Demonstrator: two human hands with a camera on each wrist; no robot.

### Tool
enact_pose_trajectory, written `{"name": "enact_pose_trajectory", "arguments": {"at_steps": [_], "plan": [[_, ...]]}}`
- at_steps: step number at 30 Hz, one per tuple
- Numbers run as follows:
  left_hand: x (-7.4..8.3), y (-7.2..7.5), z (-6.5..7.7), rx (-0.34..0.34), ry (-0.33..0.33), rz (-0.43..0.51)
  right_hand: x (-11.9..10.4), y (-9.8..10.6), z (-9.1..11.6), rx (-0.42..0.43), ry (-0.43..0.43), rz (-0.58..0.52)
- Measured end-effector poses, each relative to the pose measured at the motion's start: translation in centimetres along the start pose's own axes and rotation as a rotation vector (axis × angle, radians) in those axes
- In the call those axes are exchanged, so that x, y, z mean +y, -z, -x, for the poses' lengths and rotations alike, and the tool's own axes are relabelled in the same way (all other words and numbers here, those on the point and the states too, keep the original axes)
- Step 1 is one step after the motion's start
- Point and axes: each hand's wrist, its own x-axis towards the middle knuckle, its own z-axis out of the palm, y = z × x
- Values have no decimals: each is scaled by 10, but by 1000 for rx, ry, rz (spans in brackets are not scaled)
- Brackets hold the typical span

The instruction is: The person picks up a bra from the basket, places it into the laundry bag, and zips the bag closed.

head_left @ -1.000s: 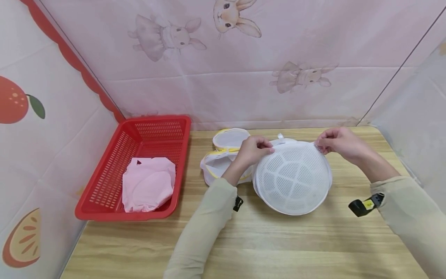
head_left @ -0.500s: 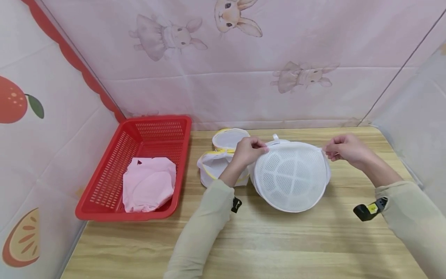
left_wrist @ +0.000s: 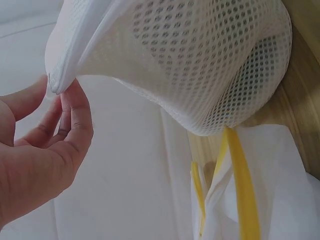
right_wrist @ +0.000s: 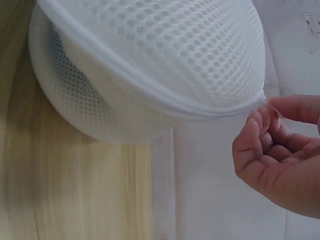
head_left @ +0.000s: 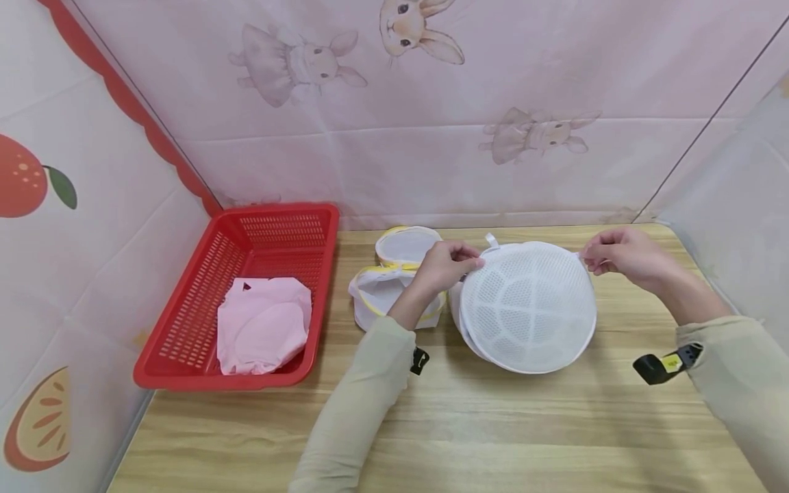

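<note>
A round white mesh laundry bag (head_left: pixel 529 311) stands on the table at right of centre, its netted top tilted toward me. My left hand (head_left: pixel 445 268) pinches its rim at the upper left; in the left wrist view, thumb and fingertips of the left hand (left_wrist: pixel 55 127) meet on the zipped edge. At the upper right, my right hand (head_left: pixel 625 259) pinches the rim's end between thumb and curled index finger. In the right wrist view, the right hand (right_wrist: pixel 275 150) holds a small tab at the seam, and the bag's side (right_wrist: pixel 115 117) bulges below the rim. What is inside cannot be made out.
Left of the mesh bag lies a second white bag with yellow trim (head_left: pixel 388 291), its lid (head_left: pixel 409 244) folded back. A red plastic basket (head_left: pixel 179 325) with a folded pink cloth (head_left: pixel 265 325) stands farther left. Printed fabric walls (head_left: pixel 401 171) border the wooden table (head_left: pixel 394 431).
My right hand has moved right, first dipping and then rising, still at the rim. The mesh bag's top has shifted slightly right. My left hand stays almost in place.
</note>
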Motion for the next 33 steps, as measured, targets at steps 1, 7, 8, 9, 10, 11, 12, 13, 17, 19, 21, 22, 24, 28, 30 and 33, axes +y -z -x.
{"name": "enact_pose_trajectory", "arguments": {"at_steps": [1,7,8,9,10,11,12,13,17,19,21,22,24,28,30,33], "plan": [[1,-1,0,-2,-2,10,-2,1,0,3,2,1],[6,-3,-3,18,-4,34,-13,3,-2,7,43,65],[7,-3,-3,23,-4,37,-14,3,-2,8,49,81],[8,-4,-4,26,-6,40,-15,3,-2,9,53,91],[9,-4,-4,28,-8,40,-16,3,-2,6,58,105],[9,-4,-4,29,-9,41,-18,3,-2,2,59,114],[10,-4,-4,27,-13,38,-19,2,-2,0,59,123],[11,-4,-4,25,-19,30,-20,2,-2,-1,56,131],[13,-4,-3,21,-41,-37,-23,1,-2,-10,49,153],[14,-4,-3,16,-47,-78,-25,0,-2,-13,41,156],[15,-4,-3,6,-47,-106,-26,-1,-2,-13,37,153],[15,-4,-3,-1,-48,-119,-26,-1,-2,-13,36,155],[15,-4,-3,-20,-47,-138,-26,-2,-2,-14,37,152],[16,-5,-2,-43,-57,-167,-25,-3,-3,-13,45,145],[16,-5,-1,-48,-66,-183,-24,-3,-3,-11,42,145],[16,-5,0,-49,-74,-200,-24,-3,-4,-4,30,157]]}}
